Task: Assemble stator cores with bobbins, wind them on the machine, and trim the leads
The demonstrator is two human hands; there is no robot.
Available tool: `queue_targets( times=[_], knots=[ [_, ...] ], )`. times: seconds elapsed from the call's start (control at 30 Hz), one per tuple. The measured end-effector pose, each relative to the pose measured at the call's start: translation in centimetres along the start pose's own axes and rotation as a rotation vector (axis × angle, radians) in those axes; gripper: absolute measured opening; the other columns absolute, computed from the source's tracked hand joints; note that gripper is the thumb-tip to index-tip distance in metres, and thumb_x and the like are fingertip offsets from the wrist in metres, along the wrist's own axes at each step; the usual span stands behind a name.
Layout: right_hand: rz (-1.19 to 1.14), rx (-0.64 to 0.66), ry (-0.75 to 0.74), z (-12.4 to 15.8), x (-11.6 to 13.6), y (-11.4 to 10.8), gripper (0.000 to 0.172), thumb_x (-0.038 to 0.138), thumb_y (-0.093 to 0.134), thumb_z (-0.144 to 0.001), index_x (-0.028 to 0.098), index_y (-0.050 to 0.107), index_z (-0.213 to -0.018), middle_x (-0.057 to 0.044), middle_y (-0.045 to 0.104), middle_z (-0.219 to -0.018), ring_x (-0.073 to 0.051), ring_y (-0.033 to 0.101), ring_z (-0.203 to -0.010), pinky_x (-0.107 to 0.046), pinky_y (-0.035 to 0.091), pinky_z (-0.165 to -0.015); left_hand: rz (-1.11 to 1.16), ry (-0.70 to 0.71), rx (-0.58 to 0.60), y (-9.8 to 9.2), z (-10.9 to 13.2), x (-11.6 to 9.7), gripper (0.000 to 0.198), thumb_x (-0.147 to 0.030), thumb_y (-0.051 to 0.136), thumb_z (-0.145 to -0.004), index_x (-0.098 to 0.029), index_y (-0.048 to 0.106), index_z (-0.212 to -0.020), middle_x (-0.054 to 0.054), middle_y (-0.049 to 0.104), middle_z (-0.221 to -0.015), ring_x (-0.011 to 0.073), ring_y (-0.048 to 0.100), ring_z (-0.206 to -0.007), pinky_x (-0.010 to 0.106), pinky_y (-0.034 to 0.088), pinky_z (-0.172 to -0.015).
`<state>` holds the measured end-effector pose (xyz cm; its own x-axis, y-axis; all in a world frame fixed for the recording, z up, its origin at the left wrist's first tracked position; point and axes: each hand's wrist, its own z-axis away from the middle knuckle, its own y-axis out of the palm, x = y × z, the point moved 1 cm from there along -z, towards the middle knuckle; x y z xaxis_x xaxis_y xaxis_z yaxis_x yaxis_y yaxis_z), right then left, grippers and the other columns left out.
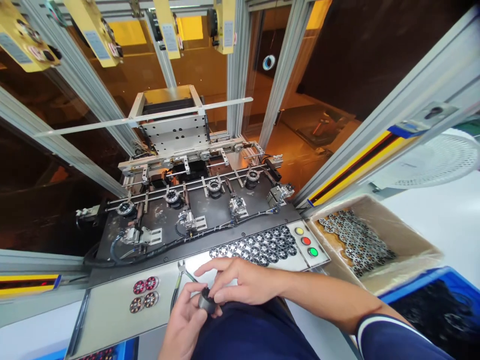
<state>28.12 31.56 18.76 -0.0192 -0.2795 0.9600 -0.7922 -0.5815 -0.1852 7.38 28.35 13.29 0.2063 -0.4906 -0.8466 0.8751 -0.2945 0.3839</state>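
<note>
Near the bottom middle, my left hand [187, 317] is closed round a small dark grey cylindrical part [206, 301], held above my lap. My right hand [240, 282] reaches in from the right, with its fingertips at the top of that part; whether they pinch anything there is too small to tell. Just behind my hands, pliers [181, 270] with green and black handles lie on the pale work surface, partly hidden. Rows of round black and silver parts [262, 245] lie beyond my right hand.
Four round parts, two red [151, 283] and two copper-coloured [151, 299], lie at left. Behind is a machine bed [157, 220] with clamps. Buttons [306, 241], a box of metal parts [408, 245], a blue bin [446, 280] and a fan [431, 157] stand right.
</note>
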Motion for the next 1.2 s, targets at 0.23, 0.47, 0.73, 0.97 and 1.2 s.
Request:
queue_targets(
  times=[0.23,0.47,0.73,0.97,1.2],
  knots=[
    [-0.171,0.292,0.0,0.7,-0.2,-1.5,0.014,0.018,0.061,-0.093,0.015,0.075,-0.093,-0.012,0.053,-0.147,-0.018,0.042,-0.144,-0.027,0.031,-0.117,0.068,0.021,-0.024,1.6,0.4,1.1,0.052,-0.057,0.082,-0.067,-0.023,0.063,-0.102,0.008,0.073,-0.091,0.0277,0.069,-0.089,0.042,0.053,-0.085],
    [0.273,0.178,-0.06,-2.6,-0.3,-9.2,0.021,0.023,0.052,-0.099,0.014,0.071,-0.099,-0.014,0.038,-0.157,-0.018,0.035,-0.147,-0.035,0.029,-0.121,-0.77,0.265,-0.026,-0.9,-3.7,3.2,0.034,-0.044,0.054,-0.094,-0.023,0.062,-0.119,0.012,0.073,-0.107,0.0241,0.071,-0.094,0.035,0.057,-0.086],
    [0.92,0.065,0.274,-12.8,-8.0,-21.8,0.017,0.021,0.058,-0.096,0.009,0.068,-0.105,-0.017,0.051,-0.144,-0.029,0.047,-0.136,-0.051,0.039,-0.113,-1.338,0.513,0.023,-1.3,-8.8,8.9,0.039,-0.024,0.057,-0.09,-0.024,0.066,-0.127,0.013,0.068,-0.104,0.0259,0.072,-0.089,0.038,0.06,-0.081],
    [1.034,0.183,0.272,-14.6,-12.2,-23.1,0.033,0.033,0.061,-0.096,0.018,0.06,-0.126,-0.011,0.057,-0.136,-0.026,0.059,-0.119,-0.049,0.051,-0.1,-1.452,0.624,-0.109,-2.3,-8.5,10.2,0.021,-0.029,0.057,-0.092,-0.018,0.067,-0.106,0.017,0.067,-0.112,0.0319,0.071,-0.097,0.046,0.061,-0.082],
    [1.074,0.232,0.254,-15.2,-13.3,-23.2,0.033,0.034,0.06,-0.097,0.018,0.06,-0.125,-0.011,0.058,-0.134,-0.025,0.06,-0.117,-0.048,0.052,-0.098,-1.443,0.67,-0.141,-2.6,-9.3,10.6,0.014,-0.032,0.054,-0.095,-0.021,0.062,-0.092,0.012,0.073,-0.11,0.03,0.073,-0.097,0.05,0.06,-0.085]
  ],
)
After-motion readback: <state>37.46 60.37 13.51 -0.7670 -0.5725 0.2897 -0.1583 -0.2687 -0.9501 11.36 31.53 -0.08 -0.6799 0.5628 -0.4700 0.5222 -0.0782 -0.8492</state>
